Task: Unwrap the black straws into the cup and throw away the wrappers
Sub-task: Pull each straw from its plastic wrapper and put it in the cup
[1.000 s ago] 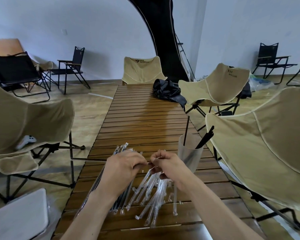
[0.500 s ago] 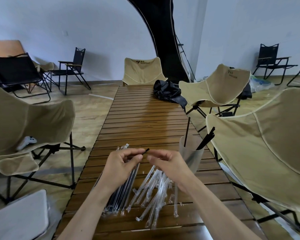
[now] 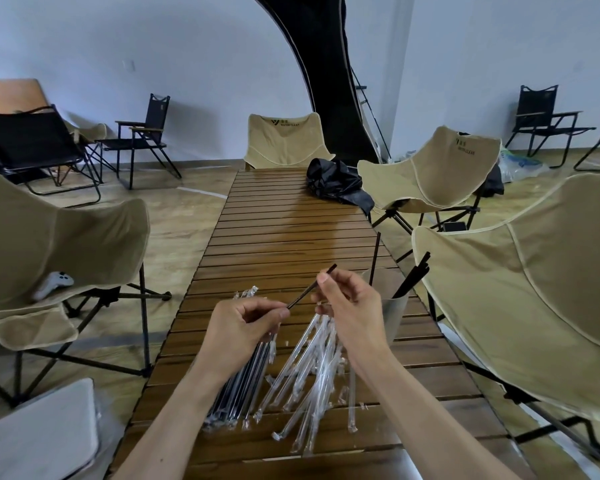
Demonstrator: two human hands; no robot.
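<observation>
Both hands are raised just above the wooden table (image 3: 284, 233). The right hand (image 3: 352, 311) pinches a black straw (image 3: 310, 288) between thumb and forefinger, near its upper part; the other fingers are curled loosely. The left hand (image 3: 245, 329) has its fingers curled around the lower end of the same straw, where the wrapper seems to be, but I cannot see the wrapper clearly. The straw is tilted, its free tip pointing up and to the right. Under the hands lie wrapped straws (image 3: 243, 379) and, beside them, empty wrappers (image 3: 312, 386). The cup (image 3: 394, 315) stands just right of the right hand, with black straws inside.
</observation>
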